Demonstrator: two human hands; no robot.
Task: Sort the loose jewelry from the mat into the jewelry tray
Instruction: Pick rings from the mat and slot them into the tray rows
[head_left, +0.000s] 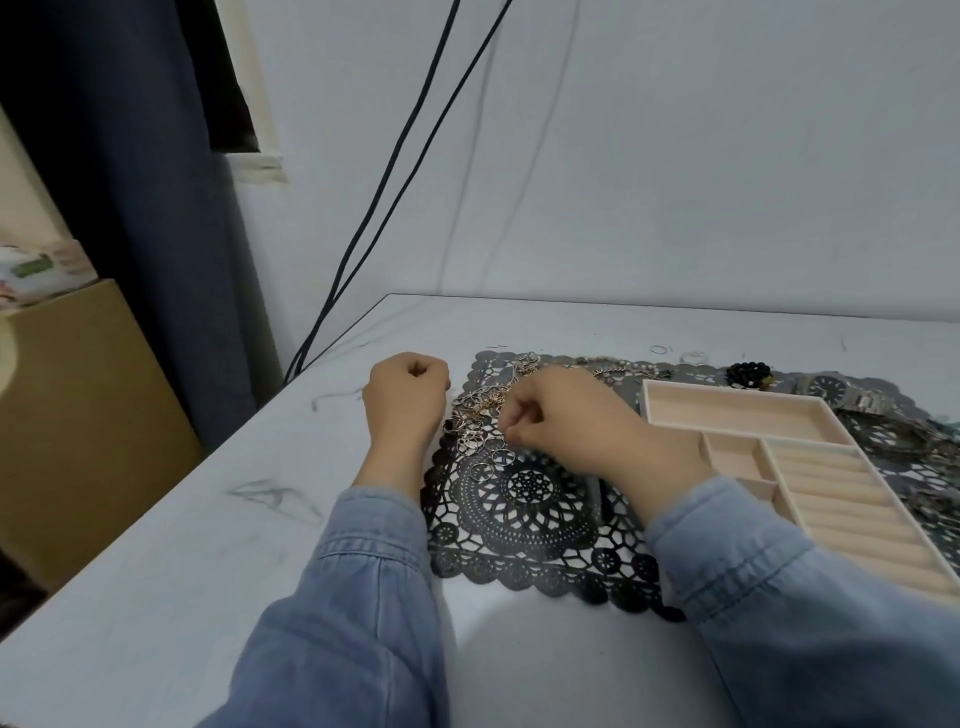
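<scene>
pinching with the right grip (561, 415) at the pile of rings (480, 431) on the mat's (524, 525) left side; too small to tell whether holding 1. resting the left grip (405, 395), clenched on nothing, beside the pile. next, likely: carry right, to the tray (727, 391) near the right grip.

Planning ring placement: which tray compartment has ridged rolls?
The big near-right compartment of the jewelry tray; the far long one and small left ones have flat floors.
</scene>
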